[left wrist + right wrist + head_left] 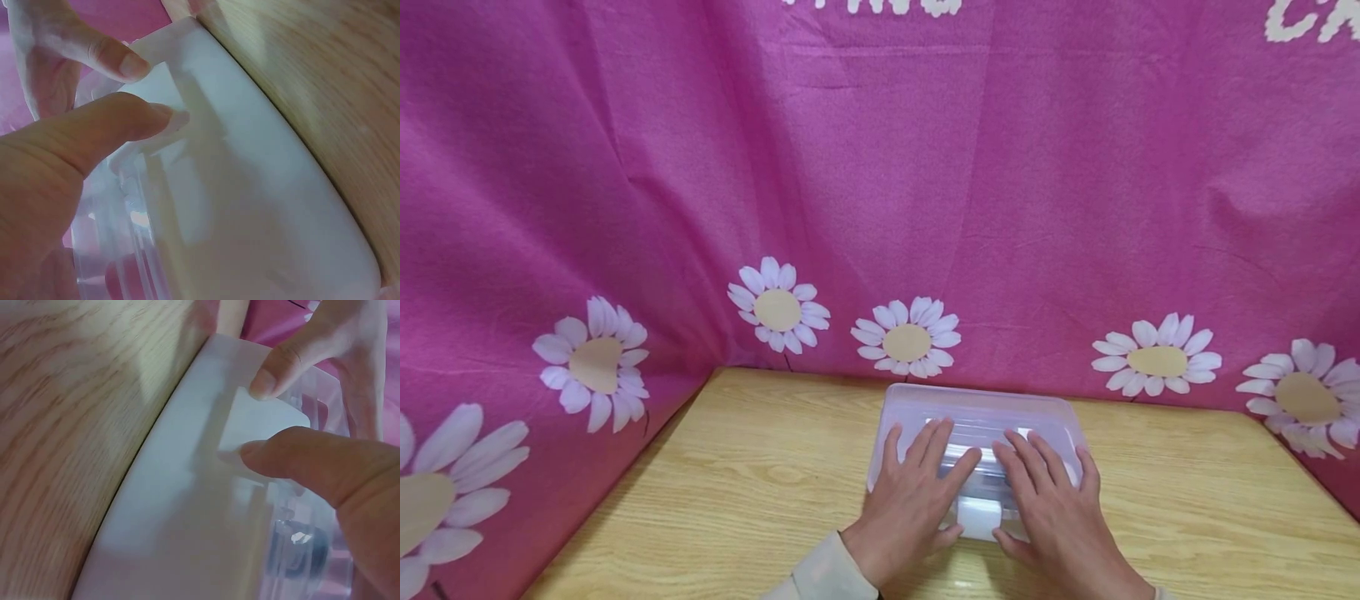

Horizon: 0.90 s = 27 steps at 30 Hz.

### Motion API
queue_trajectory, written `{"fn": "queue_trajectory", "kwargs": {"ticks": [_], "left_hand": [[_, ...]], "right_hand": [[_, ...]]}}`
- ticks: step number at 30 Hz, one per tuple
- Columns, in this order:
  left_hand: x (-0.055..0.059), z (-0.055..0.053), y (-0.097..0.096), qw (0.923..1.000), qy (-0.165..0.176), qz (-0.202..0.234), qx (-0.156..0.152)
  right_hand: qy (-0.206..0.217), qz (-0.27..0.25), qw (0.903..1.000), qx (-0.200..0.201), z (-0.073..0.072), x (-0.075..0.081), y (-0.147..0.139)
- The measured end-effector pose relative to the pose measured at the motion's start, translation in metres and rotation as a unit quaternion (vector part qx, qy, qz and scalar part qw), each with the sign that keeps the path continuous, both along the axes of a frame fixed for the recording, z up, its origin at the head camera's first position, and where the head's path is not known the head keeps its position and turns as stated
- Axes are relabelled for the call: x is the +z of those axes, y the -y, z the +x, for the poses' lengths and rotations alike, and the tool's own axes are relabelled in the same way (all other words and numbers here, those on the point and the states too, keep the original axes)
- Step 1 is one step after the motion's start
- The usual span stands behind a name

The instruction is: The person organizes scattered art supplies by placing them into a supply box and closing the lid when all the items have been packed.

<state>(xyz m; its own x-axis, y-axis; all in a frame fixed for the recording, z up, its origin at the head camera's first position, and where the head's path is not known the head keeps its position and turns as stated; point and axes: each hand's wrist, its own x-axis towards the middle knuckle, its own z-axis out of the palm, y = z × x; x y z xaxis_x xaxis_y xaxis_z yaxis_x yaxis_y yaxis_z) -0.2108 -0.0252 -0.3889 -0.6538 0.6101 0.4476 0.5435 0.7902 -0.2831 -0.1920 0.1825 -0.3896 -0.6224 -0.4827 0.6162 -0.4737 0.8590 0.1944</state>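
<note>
A translucent plastic storage box [895, 408] with a clear ridged lid [977, 421] lies on the table, its front wall toward me. At the middle of that front is a white latch [979, 518], standing out from the wall in both wrist views. My left hand [904, 492] rests on the lid's left half with fingers spread, its thumb on one side of the latch. On the right half lies my right hand [1060, 504], fingers likewise spread, its thumb at the latch's other side. Something dark [303, 553] shows through the lid in the right wrist view.
The light wood-grain table [775, 450] extends left and right of the box. Behind it hangs a magenta cloth [880, 192] with printed white daisies, which also runs along the left side. The box's far edge is close to this cloth.
</note>
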Motion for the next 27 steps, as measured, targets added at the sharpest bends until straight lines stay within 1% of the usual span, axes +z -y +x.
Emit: {"fn": "queue_trajectory", "kwargs": {"ticks": [5,10,15,19,27], "left_hand": [[-0.0006,-0.0002,-0.0013,1.0,-0.002,-0.006,0.004],[-0.0006,-0.0003,-0.0028,0.9999,-0.008,-0.012,0.005],[-0.0019,0.0006,-0.0037,0.9996,-0.008,-0.023,0.014],[-0.0029,0.001,-0.0048,0.9995,-0.011,-0.024,0.02],[-0.0052,0.001,-0.0052,0.9984,-0.035,-0.034,0.029]], "right_hand": [[0.008,0.001,0.9999,-0.008,0.0002,-0.0008,0.0005],[-0.005,0.0,0.9999,-0.009,-0.0006,-0.0019,0.0002],[0.002,-0.001,0.9999,-0.015,-0.0006,-0.0026,0.0019],[0.005,-0.002,0.9998,-0.021,-0.0005,-0.0027,0.0031],[0.01,0.001,0.9996,-0.027,-0.0005,-0.0017,0.0043]]}}
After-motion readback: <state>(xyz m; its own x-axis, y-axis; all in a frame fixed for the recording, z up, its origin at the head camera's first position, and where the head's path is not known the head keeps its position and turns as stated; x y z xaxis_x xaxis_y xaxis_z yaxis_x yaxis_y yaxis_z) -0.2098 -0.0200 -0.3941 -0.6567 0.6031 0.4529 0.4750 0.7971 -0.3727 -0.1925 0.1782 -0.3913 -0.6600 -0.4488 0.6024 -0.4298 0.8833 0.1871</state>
